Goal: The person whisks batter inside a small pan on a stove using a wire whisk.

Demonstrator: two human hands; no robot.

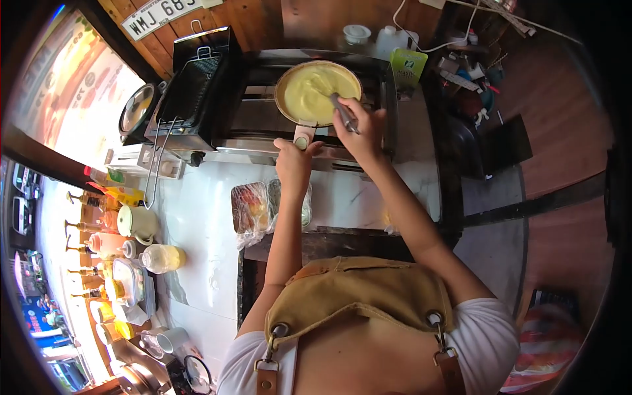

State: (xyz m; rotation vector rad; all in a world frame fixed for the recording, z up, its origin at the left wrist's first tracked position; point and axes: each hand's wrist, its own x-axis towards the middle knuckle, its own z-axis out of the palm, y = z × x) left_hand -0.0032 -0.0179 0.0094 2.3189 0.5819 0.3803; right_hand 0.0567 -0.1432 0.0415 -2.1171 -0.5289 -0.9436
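Observation:
A round pan [282, 113] with a light rim rests over the stove [253, 108], holding a smooth pale-yellow mixture [306, 92]. My left hand [294, 161] is wrapped round the pan's pale handle [302, 135], on the near side of the pan. In my right hand [362, 128] is the grey handle of a whisk [343, 113], tilted, with its wires down in the mixture near the pan's right half. Below my left hand, two plastic-wrapped trays [250, 207] of food lie on the counter, partly hidden by my left forearm.
A black grill [191, 89] with a wire basket stands left of the stove. Bottles, a mug [137, 222] and a jar [163, 258] line the counter's left side. A green packet [407, 67] stands at the back right.

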